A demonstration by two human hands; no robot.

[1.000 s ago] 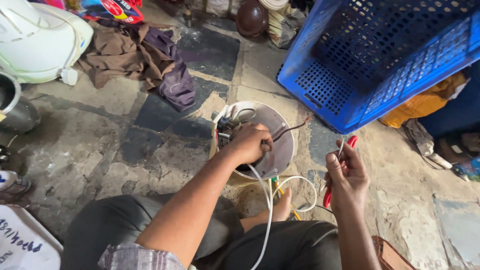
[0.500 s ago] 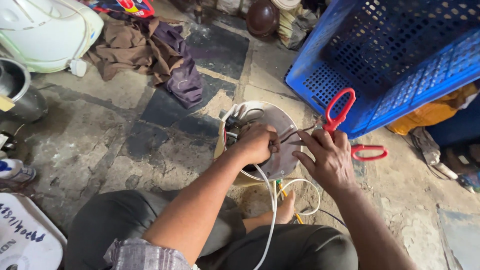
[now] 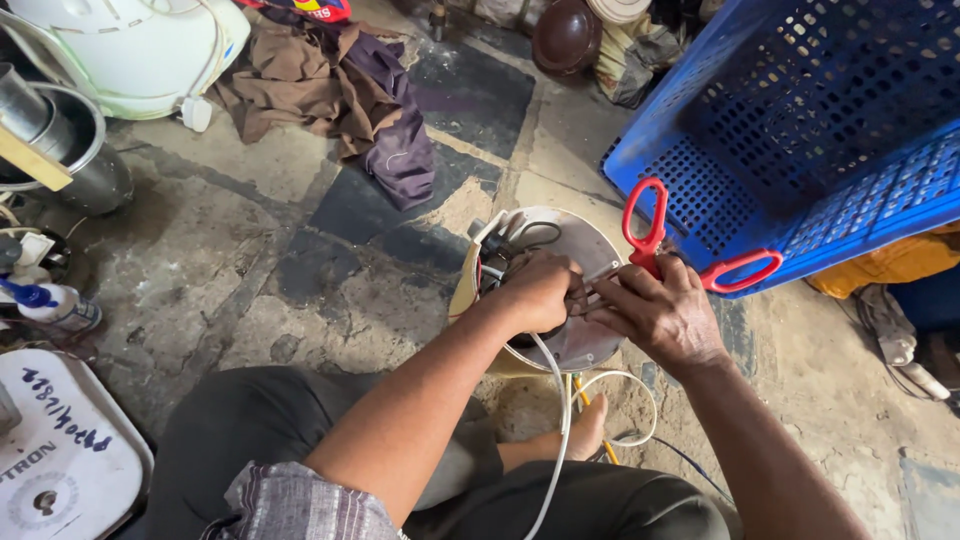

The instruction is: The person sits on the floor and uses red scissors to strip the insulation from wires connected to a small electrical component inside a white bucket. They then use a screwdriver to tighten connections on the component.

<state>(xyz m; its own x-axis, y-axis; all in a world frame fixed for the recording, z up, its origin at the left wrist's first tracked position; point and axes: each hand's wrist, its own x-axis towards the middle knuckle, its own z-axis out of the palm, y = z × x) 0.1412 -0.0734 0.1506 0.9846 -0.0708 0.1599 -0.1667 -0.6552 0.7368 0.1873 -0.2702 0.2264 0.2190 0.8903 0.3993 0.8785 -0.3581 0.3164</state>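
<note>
- Round appliance base (image 3: pixel 585 335), centre of the frame: stood on the stone floor (image 3: pixel 250 260) between the seated person's knees, underside up, wiring exposed at its upper left edge.
- Left hand (image 3: pixel 535 290): closed in a fist on a bundle of wires at the base's middle.
- Right hand (image 3: pixel 660 315): fingers through red-handled scissors (image 3: pixel 665 245), handles sticking up toward the frame's upper right; blades hidden, seemingly at the wires just beside the left hand.
- White cord (image 3: pixel 560 430): ran from the base down toward the lower edge of the frame, uncut where visible.
- Progress, as judged: the base was opened and the wires gathered; whether any cut had been made could not be told; nothing was rejoined or closed up.
- Surroundings: blue plastic crate (image 3: pixel 800 110), upper right; brown cloth (image 3: pixel 320 85), upper left; white appliance shell (image 3: pixel 130 50), far upper left.
</note>
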